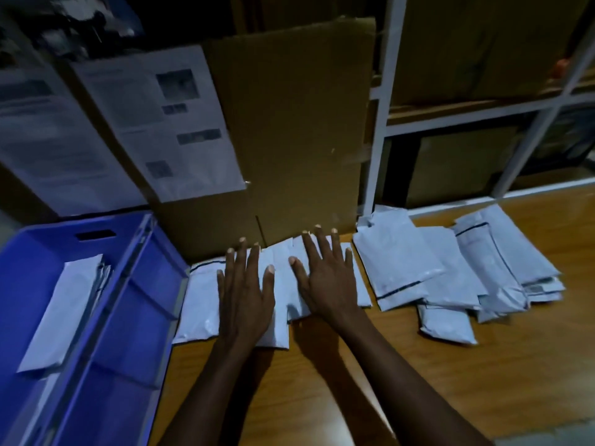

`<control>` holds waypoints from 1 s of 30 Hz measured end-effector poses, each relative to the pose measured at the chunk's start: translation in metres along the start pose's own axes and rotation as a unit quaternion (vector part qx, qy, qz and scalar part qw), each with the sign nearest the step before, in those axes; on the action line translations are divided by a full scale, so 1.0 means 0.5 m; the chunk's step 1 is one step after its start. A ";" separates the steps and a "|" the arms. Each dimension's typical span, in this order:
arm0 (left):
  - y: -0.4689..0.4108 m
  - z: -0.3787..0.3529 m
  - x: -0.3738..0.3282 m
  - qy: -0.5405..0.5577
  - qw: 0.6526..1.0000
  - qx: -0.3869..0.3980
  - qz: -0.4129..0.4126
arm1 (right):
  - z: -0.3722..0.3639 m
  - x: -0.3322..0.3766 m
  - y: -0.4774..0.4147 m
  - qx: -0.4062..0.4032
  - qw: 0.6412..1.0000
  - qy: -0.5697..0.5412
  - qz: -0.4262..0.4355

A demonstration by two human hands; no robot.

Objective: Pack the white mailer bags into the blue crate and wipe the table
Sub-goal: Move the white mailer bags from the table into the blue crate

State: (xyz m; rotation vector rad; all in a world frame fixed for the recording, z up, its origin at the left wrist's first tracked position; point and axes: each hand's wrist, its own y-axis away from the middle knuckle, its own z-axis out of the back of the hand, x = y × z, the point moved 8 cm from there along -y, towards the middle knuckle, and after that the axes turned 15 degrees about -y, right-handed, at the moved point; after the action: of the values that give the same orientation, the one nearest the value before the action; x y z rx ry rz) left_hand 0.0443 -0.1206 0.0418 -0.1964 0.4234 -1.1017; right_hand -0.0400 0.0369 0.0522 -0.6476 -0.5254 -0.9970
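Two white mailer bags lie side by side on the wooden table in front of me. My left hand (245,291) rests flat, fingers spread, on the left mailer bag (199,304). My right hand (325,278) presses flat on the right mailer bag (360,284). Neither hand grips anything. A loose pile of white mailer bags (457,272) lies to the right. The blue crate (135,304) stands at the left, with a few white mailer bags (64,313) stacked inside it.
A large sheet of brown cardboard (289,130) leans upright behind the bags, with printed papers (161,123) taped at its left. White metal shelving (380,123) with cardboard boxes stands at the back right. Bare wooden table (322,381) shows around my forearms.
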 end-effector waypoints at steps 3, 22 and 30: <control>0.013 -0.081 -0.003 -0.031 0.999 0.041 -0.017 | -0.030 -0.086 -0.020 0.022 0.999 0.008 -0.037; 0.060 -0.329 0.059 -0.146 0.979 0.140 -0.013 | -0.188 -0.348 -0.051 0.100 0.986 0.027 -0.132; 0.066 -0.328 0.048 -0.174 0.979 0.102 -0.030 | -0.191 -0.330 -0.028 0.081 0.991 0.035 -0.104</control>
State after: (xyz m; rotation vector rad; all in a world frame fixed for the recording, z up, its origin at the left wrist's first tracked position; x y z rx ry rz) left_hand 0.0109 -0.1184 -0.1237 -0.2163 -0.0083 -1.1359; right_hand -0.1161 0.0617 -0.1214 -0.4170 -0.6134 -1.1556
